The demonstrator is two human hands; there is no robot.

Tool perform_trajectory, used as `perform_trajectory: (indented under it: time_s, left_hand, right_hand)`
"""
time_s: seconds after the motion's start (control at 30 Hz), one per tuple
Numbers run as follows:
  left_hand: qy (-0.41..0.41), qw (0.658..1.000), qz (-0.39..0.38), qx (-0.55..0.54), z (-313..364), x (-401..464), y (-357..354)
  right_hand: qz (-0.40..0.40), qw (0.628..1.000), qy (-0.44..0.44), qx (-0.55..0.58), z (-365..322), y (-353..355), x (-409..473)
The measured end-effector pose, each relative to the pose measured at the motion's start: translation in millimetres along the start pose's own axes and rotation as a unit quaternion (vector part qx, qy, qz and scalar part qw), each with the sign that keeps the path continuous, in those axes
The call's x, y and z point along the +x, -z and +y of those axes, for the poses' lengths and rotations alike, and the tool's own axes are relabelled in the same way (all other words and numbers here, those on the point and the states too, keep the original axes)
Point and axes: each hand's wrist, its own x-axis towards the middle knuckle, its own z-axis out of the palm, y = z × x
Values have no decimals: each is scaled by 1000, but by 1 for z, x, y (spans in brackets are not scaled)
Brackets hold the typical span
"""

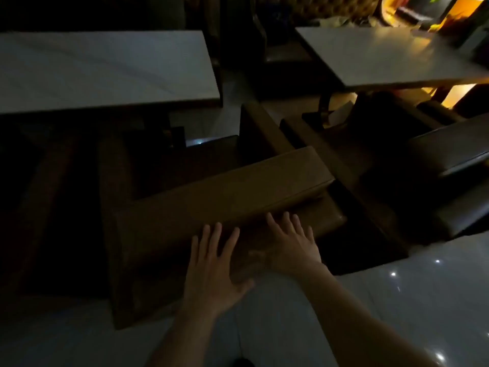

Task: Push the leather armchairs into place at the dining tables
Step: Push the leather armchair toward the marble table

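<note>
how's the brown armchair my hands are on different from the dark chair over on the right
The brown armchair is tan and lit enough to show its flat backrest top; the dark chair looks near black and glossy. Both hands, left hand and right hand, lie flat with straight fingers against the brown armchair's back; nothing touches the dark chair. The brown armchair faces the left table; the dark chair sits by the right table. Both look like padded leather.

A pale glossy floor [423, 300] carries the brown leather armchair [225, 197], which faces the left table [105, 67]. Right of that armchair stands a second armchair [330, 154], tucked at the right table [383, 54].
</note>
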Motion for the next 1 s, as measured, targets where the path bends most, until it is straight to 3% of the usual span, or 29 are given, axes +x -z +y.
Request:
perform_trajectory:
  time_s: [0.2,0.3,0.47,1.0]
  left_hand:
    - [15,998,58,23,10,1,-42]
    - [-18,999,37,0,-1,-9,-52]
    - [62,998,31,0,-30,-9,-67]
    - [119,990,71,-33,-54,-5,-91]
  right_hand:
    - [-14,998,44,-36,22,-51,23]
    - [20,997,56,-48,28,-56,34]
    - [16,994,92,-60,37,-60,64]
    - [62,988,104,-100,32,-76,59]
